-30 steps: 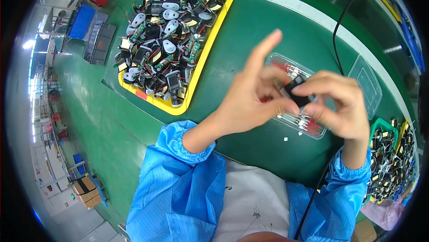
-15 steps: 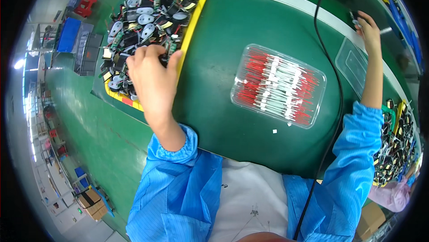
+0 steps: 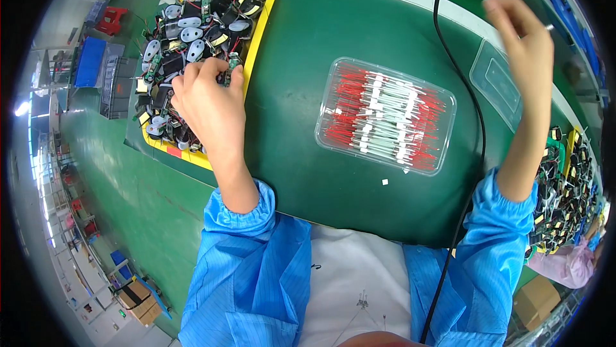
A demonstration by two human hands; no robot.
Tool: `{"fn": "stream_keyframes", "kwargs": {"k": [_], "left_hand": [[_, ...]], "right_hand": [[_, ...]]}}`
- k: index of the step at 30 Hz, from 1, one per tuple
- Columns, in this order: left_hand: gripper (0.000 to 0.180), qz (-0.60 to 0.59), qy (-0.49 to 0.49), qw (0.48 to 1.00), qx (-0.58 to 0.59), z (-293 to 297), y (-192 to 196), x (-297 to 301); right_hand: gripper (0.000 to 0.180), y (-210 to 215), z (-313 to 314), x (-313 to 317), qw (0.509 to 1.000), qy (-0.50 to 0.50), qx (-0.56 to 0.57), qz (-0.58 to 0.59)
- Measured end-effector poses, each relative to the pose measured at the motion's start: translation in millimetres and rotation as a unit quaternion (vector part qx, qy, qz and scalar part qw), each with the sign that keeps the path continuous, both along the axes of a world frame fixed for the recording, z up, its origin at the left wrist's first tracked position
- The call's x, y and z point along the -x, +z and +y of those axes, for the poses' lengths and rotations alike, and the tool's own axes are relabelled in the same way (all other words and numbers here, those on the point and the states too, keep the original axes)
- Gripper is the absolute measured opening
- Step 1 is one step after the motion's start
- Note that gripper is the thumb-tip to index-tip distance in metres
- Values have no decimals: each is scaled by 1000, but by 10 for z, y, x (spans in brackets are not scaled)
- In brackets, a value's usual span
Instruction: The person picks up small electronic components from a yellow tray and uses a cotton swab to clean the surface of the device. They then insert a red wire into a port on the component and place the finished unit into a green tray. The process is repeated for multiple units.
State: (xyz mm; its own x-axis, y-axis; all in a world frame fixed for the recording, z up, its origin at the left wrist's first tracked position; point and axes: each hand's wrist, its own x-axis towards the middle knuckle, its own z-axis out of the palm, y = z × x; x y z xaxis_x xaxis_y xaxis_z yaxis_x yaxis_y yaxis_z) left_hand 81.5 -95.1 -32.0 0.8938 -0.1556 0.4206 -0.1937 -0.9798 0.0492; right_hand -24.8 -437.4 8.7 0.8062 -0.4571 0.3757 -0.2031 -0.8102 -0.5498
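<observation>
My left hand [image 3: 212, 106] reaches into a yellow-rimmed bin [image 3: 256, 39] heaped with small electronic assemblies [image 3: 192, 34]: grey oval pieces, black parts, wires and green circuit boards. Its fingers are curled down among the parts at the bin's right side, beside a green board [image 3: 234, 60]; what they grip is hidden. My right hand [image 3: 529, 42] is raised at the far right, over the table's edge strip. Its thumb and fingers are bent but apart, and no held thing shows between them. A small pale piece [image 3: 549, 27] shows just past its knuckles.
A clear plastic box [image 3: 319, 130] of red-and-white wire leads lies mid-table, with a white scrap [image 3: 385, 182] near it. A transparent lid [image 3: 491, 81] lies by the right forearm. A black cable [image 3: 476, 100] crosses the table. Another heaped bin [image 3: 564, 199] and a person's pink sleeve [image 3: 564, 265] are at right.
My right hand, earlier holding a small dark-and-grey part, has shifted and turned, and that part no longer shows in its fingers. My left hand remains in the bin. The view has shifted slightly.
</observation>
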Motion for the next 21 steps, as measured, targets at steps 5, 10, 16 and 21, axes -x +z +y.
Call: {"fn": "stream_keyframes", "kwargs": {"k": [5,10,16,21], "left_hand": [[19,-39,-5,999,-16,-20,-37,-2],[14,-44,-30,999,-3,-13,-55,-31],[21,24,-16,999,-29,61,2,18],[22,30,7,996,-87,115,-16,21]], "right_hand": [[8,-133,987,148,963,260,39,52],[9,-308,1180,188,961,251,100,56],[10,-403,1232,179,964,244,103,27],[8,-319,1180,156,965,260,-1,-28]]}}
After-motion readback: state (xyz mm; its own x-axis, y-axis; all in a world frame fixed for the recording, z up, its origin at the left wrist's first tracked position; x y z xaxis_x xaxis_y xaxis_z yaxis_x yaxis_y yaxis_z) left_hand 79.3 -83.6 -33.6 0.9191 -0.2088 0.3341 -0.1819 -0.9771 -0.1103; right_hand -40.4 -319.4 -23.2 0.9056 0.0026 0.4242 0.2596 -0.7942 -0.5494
